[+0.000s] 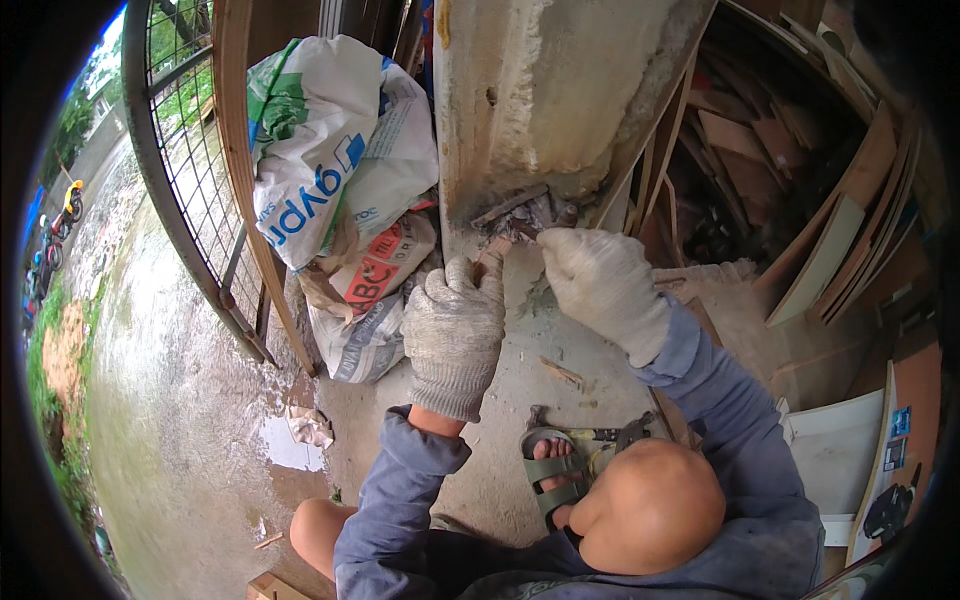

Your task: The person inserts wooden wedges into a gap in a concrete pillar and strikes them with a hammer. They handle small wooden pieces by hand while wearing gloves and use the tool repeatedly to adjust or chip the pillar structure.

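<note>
Both my hands wear dirty white knit gloves and work at the base of a concrete pillar. My left hand is closed around a thin brown stick-like piece, its tip at the rubble. To its right, my right hand is closed on a dark, narrow tool; the glove hides most of it. The tool's end meets loose grey debris at the pillar's foot. Below my hands, a hammer-like tool lies on the concrete floor beside my sandalled foot.
White printed sacks are piled against the pillar's left side, next to a mesh gate. Wood boards lean and lie at the right. A wood splinter and a crumpled scrap are on the floor. Motorbikes stand far left.
</note>
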The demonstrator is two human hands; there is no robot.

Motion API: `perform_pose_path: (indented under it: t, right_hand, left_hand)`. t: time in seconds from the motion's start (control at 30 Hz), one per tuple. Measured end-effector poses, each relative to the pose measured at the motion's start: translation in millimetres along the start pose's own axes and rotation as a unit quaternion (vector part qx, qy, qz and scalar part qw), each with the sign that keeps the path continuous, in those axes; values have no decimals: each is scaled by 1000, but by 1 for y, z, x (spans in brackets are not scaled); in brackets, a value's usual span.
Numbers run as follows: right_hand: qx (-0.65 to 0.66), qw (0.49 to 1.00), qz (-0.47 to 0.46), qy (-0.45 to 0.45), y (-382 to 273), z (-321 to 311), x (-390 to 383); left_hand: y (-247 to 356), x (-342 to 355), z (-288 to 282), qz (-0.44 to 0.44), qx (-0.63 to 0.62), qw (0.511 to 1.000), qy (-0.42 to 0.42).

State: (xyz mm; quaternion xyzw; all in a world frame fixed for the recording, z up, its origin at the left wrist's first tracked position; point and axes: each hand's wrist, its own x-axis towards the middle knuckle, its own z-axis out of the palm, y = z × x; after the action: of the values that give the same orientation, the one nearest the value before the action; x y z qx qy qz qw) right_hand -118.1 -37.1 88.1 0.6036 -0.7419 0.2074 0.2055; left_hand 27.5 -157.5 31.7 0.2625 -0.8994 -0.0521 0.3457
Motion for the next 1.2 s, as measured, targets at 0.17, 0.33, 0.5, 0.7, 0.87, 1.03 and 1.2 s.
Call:
perform_pose_path:
  t: [0.17, 0.33, 0.5, 0.7, 0.87, 1.03, 1.2]
  right_hand:
    - [25, 999, 3, 21, -2, -9, 4]
    - [0, 999, -5, -40, 3, -3, 7]
    - [102, 986, 130, -26, 3, -29, 23]
    - [29, 997, 71, -31, -4, -10, 4]
    - [-180, 981, -43, -62, -10, 6, -28]
    - [-179, 974, 43, -131, -26, -15, 24]
    - [-217, 956, -74, -182, -1, -13, 77]
  left_hand:
    - [-7, 0, 11, -8, -43, 998, 34]
    - [-16, 11, -12, 7, 27, 999, -17]
    - [-24, 28, -63, -13, 38, 995, -94]
    - [-63, 27, -48, 62, -50, 981, -177]
    - [-44, 31, -36, 74, -51, 983, -161]
    - [-51, 42, -42, 56, -53, 978, -192]
    - [-57, 44, -42, 69, -74, 992, -77]
